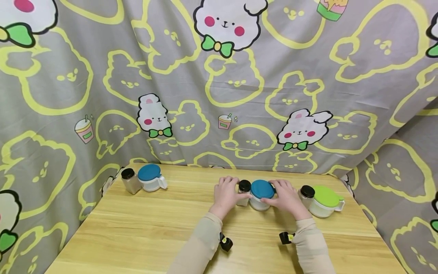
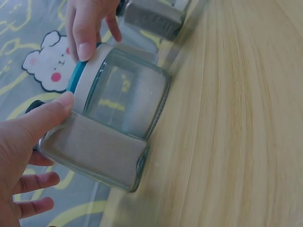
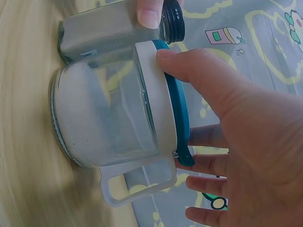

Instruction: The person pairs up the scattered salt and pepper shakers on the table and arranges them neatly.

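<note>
Blue-lidded jar [image 1: 260, 204], just right of the black-capped bottle [image 1: 242, 200] my left hand [image 1: 226, 195] holds, should feel smooth, weighty and breakable, best steadied at its lid [image 1: 262, 188], which my right hand [image 1: 286, 197] grips.

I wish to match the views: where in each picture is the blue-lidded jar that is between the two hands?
Head: the blue-lidded jar stands right of centre, below mid-height.
Left wrist: the jar is above and left of centre.
Right wrist: the jar is left of centre, near mid-height.
Shared landmark: the black-capped jar beside it, seen left of, below and above it respectively.
</note>
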Demonstrator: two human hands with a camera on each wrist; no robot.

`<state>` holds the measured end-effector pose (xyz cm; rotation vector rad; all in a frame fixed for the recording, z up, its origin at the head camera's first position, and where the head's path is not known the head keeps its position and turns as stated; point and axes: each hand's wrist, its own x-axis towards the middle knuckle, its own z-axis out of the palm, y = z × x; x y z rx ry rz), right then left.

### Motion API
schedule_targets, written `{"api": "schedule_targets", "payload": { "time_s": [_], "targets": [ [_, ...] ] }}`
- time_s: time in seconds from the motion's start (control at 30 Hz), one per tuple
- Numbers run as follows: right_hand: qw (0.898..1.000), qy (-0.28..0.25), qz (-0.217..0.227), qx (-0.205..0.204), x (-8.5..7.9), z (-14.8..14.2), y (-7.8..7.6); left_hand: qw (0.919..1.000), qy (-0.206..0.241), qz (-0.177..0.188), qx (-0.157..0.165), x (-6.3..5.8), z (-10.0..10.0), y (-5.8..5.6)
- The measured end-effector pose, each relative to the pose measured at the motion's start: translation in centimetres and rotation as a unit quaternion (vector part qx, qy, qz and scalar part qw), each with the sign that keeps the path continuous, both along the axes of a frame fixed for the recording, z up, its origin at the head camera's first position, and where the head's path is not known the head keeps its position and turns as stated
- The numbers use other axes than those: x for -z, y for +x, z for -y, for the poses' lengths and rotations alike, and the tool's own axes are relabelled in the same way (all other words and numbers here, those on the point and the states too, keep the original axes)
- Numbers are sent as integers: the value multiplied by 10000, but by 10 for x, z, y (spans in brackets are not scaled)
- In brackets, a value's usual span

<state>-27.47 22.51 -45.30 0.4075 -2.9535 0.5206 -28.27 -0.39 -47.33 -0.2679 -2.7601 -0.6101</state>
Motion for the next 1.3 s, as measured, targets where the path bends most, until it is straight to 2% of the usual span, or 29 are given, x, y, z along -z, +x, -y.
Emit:
{"api": "schedule_targets", "payload": {
  "time_s": [0.67, 1.3],
  "targets": [
    [9999, 116, 30, -20, -5, -8, 1, 10000, -16, 54, 39, 3, -11, -3],
    [9999, 120, 56, -39, -7, -14, 2, 9999, 23, 115, -6, 3, -20, 0]
  ]
}}
